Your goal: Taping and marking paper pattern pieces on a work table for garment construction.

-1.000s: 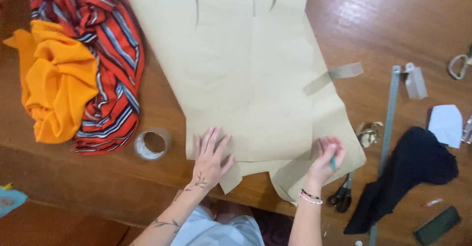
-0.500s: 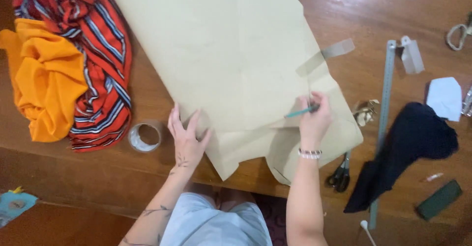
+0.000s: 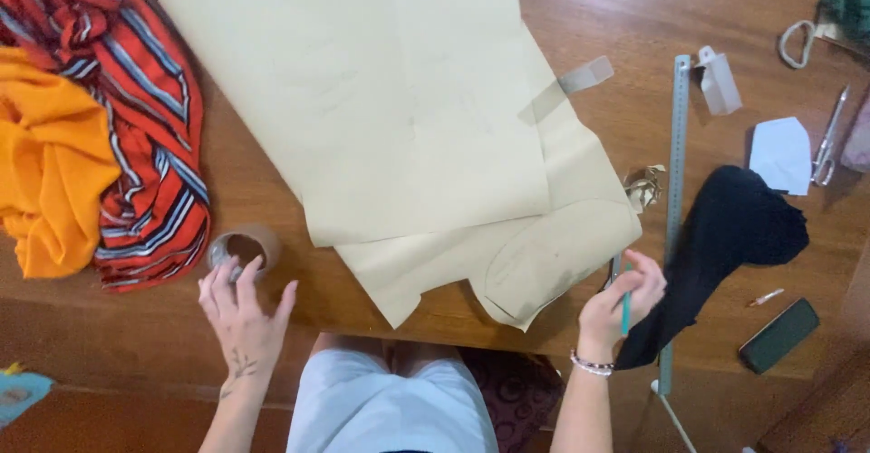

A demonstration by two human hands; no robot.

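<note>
Left hand [image 3: 243, 315] lower left of frame, fingers spread, palm empty, hovering just beside tape roll [image 3: 245, 250], not gripping. Right hand [image 3: 625, 297] lower right, closed around teal pencil [image 3: 624, 310], tip down, near tan pattern paper [image 3: 399, 127] edge and metal ruler [image 3: 675, 208]. Judgement: flatten paper with free palm, steady layers, keep pencil upright. Striped fabric [image 3: 136, 118] at left.

Teal pencil [image 3: 624, 311] upright; tape roll [image 3: 245, 250] flat

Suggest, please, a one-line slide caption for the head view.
Left hand reaches the tape roll; right hand holds a teal pencil beside tan paper sheets.
</note>
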